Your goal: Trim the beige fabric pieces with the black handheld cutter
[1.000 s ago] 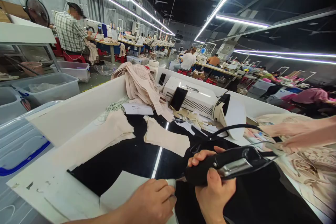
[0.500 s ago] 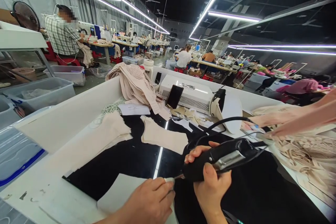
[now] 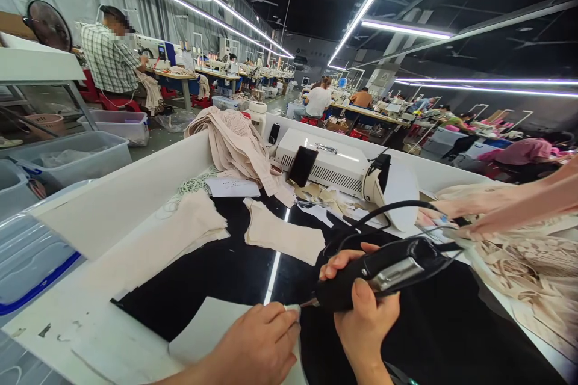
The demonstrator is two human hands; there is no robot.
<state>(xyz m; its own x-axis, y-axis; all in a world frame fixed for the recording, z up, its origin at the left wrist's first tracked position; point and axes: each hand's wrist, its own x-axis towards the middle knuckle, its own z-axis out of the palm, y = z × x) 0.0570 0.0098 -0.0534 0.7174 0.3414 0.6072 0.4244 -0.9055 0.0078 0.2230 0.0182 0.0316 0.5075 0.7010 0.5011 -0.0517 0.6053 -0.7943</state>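
My right hand (image 3: 363,319) grips a black corded hand tool (image 3: 383,274) whose metal tip points left at a small pale fabric piece (image 3: 292,309). My left hand (image 3: 259,346) pinches that piece at its fingertips and rests on a pale sheet (image 3: 205,328) lying on the black work surface (image 3: 217,277). The tool's black cable (image 3: 383,212) loops up behind it. A beige cut fabric piece (image 3: 282,236) lies just beyond the hands.
A co-worker's arm (image 3: 510,207) reaches in from the right over lace fabric (image 3: 528,271). A white machine (image 3: 329,165) with a phone (image 3: 302,165), a beige garment pile (image 3: 235,141) and plastic bins (image 3: 67,156) surround the white-walled table (image 3: 121,198).
The view has shifted slightly. Both hands stay where they were, with the tool tip at the fabric piece. The co-worker's arm has risen a little.
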